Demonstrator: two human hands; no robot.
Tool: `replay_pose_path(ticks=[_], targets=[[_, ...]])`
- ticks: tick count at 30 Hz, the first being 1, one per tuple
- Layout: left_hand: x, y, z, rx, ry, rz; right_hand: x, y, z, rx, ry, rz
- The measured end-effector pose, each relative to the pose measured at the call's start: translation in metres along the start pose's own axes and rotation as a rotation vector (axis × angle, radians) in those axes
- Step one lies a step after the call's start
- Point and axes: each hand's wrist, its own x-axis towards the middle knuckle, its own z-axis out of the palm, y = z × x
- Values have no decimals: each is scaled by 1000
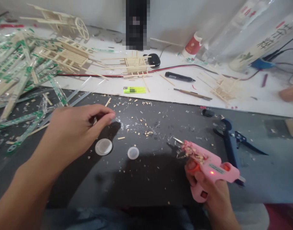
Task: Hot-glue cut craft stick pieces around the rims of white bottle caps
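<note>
My right hand (210,187) is wrapped around a pink hot glue gun (212,159), fingers at its orange trigger. A small red light glows on its side, its metal nozzle points up and left, and glue strings and wood bits cling near the front. My left hand (75,123) hovers over the dark tabletop, thumb and forefinger pinched together. Whatever lies between those fingertips, if anything, is too small to make out. Just below and right of it are a round white lid (103,147) and a smaller translucent cap (133,153). Tiny wood offcuts (148,133) lie scattered between my hands.
Plastic-wrapped sticks (19,70) are heaped at left. Behind stand stick-built models, including a wheeled cart (62,22) and a small frame (135,65). A yellow lighter (134,90), black pen (180,77) and dark blue cutters (230,143) lie nearby. Another person's hand (290,94) shows at right.
</note>
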Motion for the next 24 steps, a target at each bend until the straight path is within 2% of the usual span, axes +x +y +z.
replay_pose_path(ticks=[4,6,9,11,14,16,20,24], targets=[[11,-8,15,-63,-98,140,2,1,1,-12,29,-44],[12,-14,17,-96,-150,209,3,1,2,-10,32,-67],[9,-20,8,-124,-188,253,4,0,4,2,31,-83],[4,-21,-4,-130,-178,226,4,0,6,10,33,-93],[-3,-25,-22,-139,-116,130,5,-1,8,20,40,-115],[-5,-31,-29,-129,-33,46,6,-1,9,26,44,-132],[-8,-44,-34,-77,131,-93,8,1,10,32,39,-171],[-12,-42,-38,-41,193,-114,10,2,8,30,24,-182]])
